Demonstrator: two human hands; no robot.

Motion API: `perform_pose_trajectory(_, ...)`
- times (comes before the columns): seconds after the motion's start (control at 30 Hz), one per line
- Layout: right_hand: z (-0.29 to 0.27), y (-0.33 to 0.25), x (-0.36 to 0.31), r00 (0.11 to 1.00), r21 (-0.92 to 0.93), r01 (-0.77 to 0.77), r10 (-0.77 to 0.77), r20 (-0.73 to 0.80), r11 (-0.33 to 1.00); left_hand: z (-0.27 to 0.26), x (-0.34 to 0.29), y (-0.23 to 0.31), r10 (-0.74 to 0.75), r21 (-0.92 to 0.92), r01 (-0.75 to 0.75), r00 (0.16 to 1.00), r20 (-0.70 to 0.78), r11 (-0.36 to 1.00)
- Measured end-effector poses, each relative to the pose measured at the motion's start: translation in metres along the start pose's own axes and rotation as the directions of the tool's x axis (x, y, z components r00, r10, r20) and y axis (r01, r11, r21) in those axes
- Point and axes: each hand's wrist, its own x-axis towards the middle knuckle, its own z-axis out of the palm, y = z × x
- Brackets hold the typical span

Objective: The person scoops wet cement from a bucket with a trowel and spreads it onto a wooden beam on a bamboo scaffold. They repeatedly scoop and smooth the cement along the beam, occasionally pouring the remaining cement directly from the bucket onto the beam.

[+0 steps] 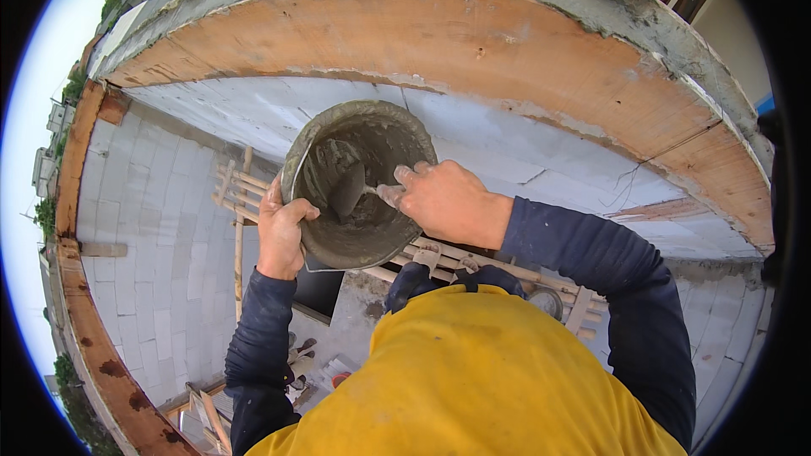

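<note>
Bucket (pixel 359 181) of wet mortar: I am gripping its near rim with my left hand (pixel 281 232), fingers curled shut, tilting it toward me to expose the mix. My right hand (pixel 443 200) is closed on the trowel (pixel 348 190), blade inside. Block wall (pixel 507 139) ahead, scaffold poles (pixel 245 194) below.

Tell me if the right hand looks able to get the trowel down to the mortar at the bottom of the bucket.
Probably yes. The right hand already holds the trowel inside the open bucket, which the left hand grips by the rim, tilted toward the person. Nothing covers the mouth.
</note>
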Motion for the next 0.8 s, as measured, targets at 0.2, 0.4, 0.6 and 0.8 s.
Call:
perform_pose_trajectory(0.2,0.007,0.014,0.009,0.977,0.002,0.05,-0.05,0.206,0.999,-0.001,0.0,-0.001,0.019,0.024,-0.018,0.999,-0.029,1.0)
perform_pose_trajectory(0.4,0.006,0.019,0.019,0.982,-0.082,-0.167,0.158,-0.104,0.983,0.007,-0.001,-0.002,0.014,0.161,-0.013,1.0,-0.001,0.987)
perform_pose_trajectory(0.6,0.046,0.014,0.007,0.92,0.299,-0.346,0.26,0.294,0.889,0.022,-0.003,0.008,0.195,0.534,-0.314,0.943,0.268,0.785)
perform_pose_trajectory(0.8,0.066,-0.005,-0.013,0.867,0.578,-0.475,0.242,0.435,0.663,0.019,-0.009,0.019,0.097,0.509,-0.293,0.921,0.376,0.809)
